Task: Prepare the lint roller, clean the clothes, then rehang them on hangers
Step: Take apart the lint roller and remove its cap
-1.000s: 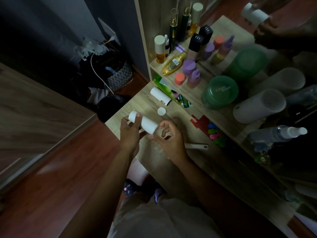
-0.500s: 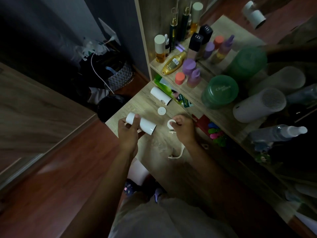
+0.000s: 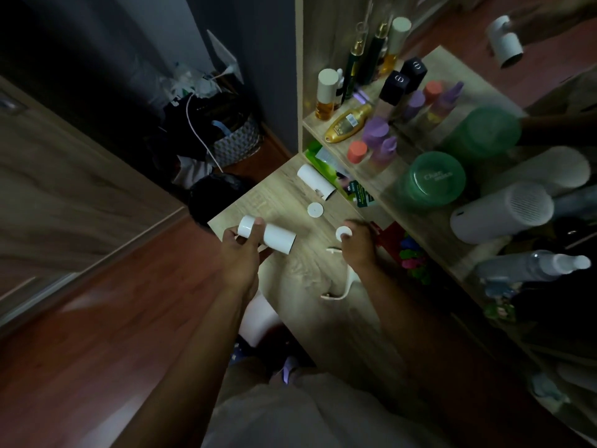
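Handle (image 3: 347,281) is up off the desk (image 3: 290,195)!
Right hand (image 3: 357,245), at three o'clock from the roll (image 3: 277,237), now curls its fingers round it; left hand (image 3: 242,257) fingers wrap the roll. Fitting looks next.

Lint roll (image 3: 274,236): plain white, open end dark. Spare roll (image 3: 315,181), far edge of surface (image 3: 290,273): white. Round cap (image 3: 315,209): white. Roller handle (image 3: 344,284): white. Surface: pale beige wood grain. Floor (image 3: 97,350): red-brown. Jar lid (image 3: 434,177): translucent green with pale lettering. Lying bottle (image 3: 347,122): gold with a white label. Box (image 3: 395,87): black with a pale round logo. Bottle cap (image 3: 374,130): purple. Smaller cap (image 3: 357,151): coral. Basket (image 3: 239,143): grey-and-white lattice pattern. Cylinder unit (image 3: 500,211): white, dotted grille on end face.
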The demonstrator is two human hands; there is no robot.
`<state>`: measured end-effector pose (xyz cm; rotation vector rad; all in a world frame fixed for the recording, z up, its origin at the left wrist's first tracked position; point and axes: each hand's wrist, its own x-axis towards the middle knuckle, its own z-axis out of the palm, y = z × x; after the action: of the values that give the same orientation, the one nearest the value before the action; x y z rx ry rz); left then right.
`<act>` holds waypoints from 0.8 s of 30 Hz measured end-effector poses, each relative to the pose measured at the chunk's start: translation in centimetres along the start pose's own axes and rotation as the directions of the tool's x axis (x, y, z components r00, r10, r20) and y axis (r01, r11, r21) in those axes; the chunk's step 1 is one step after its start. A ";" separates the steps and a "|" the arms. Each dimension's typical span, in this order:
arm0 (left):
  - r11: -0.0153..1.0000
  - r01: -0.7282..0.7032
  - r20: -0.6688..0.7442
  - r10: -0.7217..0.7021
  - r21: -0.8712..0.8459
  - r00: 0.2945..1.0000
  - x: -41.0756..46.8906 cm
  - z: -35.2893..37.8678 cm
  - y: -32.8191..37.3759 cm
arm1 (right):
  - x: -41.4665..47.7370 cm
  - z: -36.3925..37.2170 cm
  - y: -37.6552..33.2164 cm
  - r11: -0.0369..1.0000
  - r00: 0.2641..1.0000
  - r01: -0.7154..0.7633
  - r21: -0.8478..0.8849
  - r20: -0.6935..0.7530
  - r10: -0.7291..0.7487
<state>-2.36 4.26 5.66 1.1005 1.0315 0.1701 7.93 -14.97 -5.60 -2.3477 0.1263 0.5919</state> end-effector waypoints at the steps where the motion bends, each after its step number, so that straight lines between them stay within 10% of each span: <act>1: 1.000 -0.002 -0.001 0.002 -0.005 1.000 0.0 -0.3 0.0 | -0.4 -0.1 -0.3 1.000 1.000 -0.007 0.026 -0.024 0.008; 9: 0.998 -0.041 -0.005 0.041 -0.055 0.999 -0.1 -3.8 0.8 | -5.0 1.0 -5.4 0.985 0.973 0.174 -0.001 -0.152 -0.173; 14: 0.990 -0.088 -0.097 0.077 -0.113 0.992 1.7 -7.7 2.3 | -9.9 5.0 -12.5 0.888 0.970 0.059 0.456 0.184 -0.159; 24: 0.996 -0.087 -0.154 0.085 -0.007 0.984 12.5 -18.6 6.3 | -7.5 17.5 -25.3 0.865 0.900 -0.060 0.498 0.402 -0.168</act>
<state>-7.33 26.73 1.97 1.1337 1.1190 0.3347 0.89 15.00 1.94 -1.6648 0.0021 0.9188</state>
